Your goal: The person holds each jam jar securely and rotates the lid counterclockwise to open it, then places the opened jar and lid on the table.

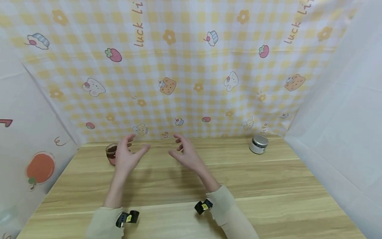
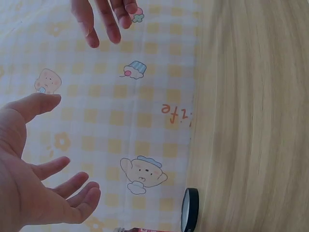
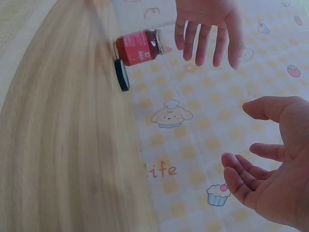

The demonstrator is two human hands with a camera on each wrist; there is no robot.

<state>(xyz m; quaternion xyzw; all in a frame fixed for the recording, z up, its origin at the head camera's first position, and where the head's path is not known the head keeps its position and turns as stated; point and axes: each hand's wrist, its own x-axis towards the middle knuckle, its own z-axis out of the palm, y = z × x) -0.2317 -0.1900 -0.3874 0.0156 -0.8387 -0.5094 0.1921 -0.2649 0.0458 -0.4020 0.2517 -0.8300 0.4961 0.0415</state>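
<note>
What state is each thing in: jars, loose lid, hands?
Red-labelled jar: upright, uncovered, dark red contents inside.
Loose lid: off, lying flat beside that jar.
Silver-lidded jar: upright, lid on.
Left hand: empty, raised, fingers spread from thumb.
Right hand: empty, raised, fingers slightly bent.

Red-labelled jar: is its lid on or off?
Off: the jar shows a bare glass rim, and a dark-edged lid lies beside it.

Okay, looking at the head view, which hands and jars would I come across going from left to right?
Open glass jar, left hand, right hand, closed jar with a silver lid.
</note>
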